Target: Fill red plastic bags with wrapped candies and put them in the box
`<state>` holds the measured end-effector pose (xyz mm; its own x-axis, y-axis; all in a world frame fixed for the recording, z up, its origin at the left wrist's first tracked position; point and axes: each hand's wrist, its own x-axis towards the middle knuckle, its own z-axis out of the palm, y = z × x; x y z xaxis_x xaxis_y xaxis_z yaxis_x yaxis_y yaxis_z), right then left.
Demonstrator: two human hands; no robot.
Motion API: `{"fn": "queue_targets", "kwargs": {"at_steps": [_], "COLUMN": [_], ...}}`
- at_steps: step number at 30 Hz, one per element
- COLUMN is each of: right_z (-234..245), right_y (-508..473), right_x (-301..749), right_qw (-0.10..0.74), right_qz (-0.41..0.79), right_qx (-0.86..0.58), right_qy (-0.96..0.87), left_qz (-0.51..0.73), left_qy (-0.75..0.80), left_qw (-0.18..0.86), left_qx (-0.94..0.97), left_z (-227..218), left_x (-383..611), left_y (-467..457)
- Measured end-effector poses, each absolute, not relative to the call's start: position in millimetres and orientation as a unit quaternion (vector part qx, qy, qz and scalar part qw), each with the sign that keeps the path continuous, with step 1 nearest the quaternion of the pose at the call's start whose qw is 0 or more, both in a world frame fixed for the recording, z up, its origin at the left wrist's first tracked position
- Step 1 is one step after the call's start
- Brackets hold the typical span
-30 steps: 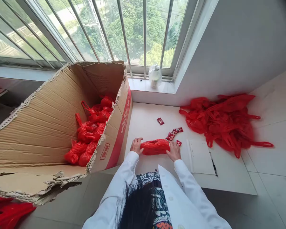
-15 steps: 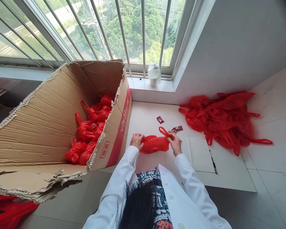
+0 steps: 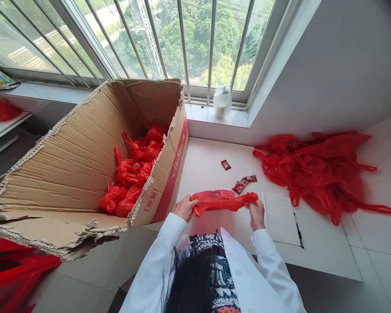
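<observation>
Stretched between my hands, just over the white table (image 3: 200,163), is a red plastic bag (image 3: 218,202). My left hand (image 3: 185,208) pinches its left end. At the other end my right hand (image 3: 256,214) is closed on the twisted handle part. The bag looks partly filled, though its contents cannot be made out. Small dark red wrapped packets (image 3: 244,184) lie just beyond my right hand, and a single packet (image 3: 226,164) lies farther back.
A large torn cardboard box (image 3: 58,161) at the left holds several knotted red bags (image 3: 130,169). On the right are a heap of red plastic bags (image 3: 316,169), a notebook (image 3: 282,219) and a pen (image 3: 299,230). A white bagged item (image 3: 222,102) stands on the windowsill.
My right hand has moved to the right, pulling the bag's handle end out longer. My left hand still grips the other end. The view has shifted slightly left.
</observation>
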<state>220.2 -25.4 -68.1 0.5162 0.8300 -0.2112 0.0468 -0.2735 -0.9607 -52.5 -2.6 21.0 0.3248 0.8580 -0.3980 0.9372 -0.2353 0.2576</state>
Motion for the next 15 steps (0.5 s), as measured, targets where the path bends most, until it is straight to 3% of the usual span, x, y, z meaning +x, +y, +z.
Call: {"fn": "queue_targets", "kwargs": {"at_steps": [4, 7, 11, 15], "right_z": [-18, 28, 36, -13], "right_y": [-19, -9, 5, 9], "right_x": [218, 197, 154, 145], "right_qw": [0.521, 0.463, 0.209, -0.009], "right_qz": [0.286, 0.236, 0.225, 0.14], "right_qx": [-0.716, -0.62, -0.44, -0.495], "right_qy": [-0.365, -0.588, -0.844, -0.858], "left_qz": [-0.093, -0.081, -0.065, -0.055], "left_qy": [0.589, 0.582, 0.568, 0.564], "left_qw": [0.235, 0.239, 0.245, 0.249], "left_qx": [0.768, 0.773, 0.783, 0.785], "left_z": [28, 31, 32, 33], "left_x": [-49, -46, -44, -49], "left_y": [-8, -6, -2, -6]}}
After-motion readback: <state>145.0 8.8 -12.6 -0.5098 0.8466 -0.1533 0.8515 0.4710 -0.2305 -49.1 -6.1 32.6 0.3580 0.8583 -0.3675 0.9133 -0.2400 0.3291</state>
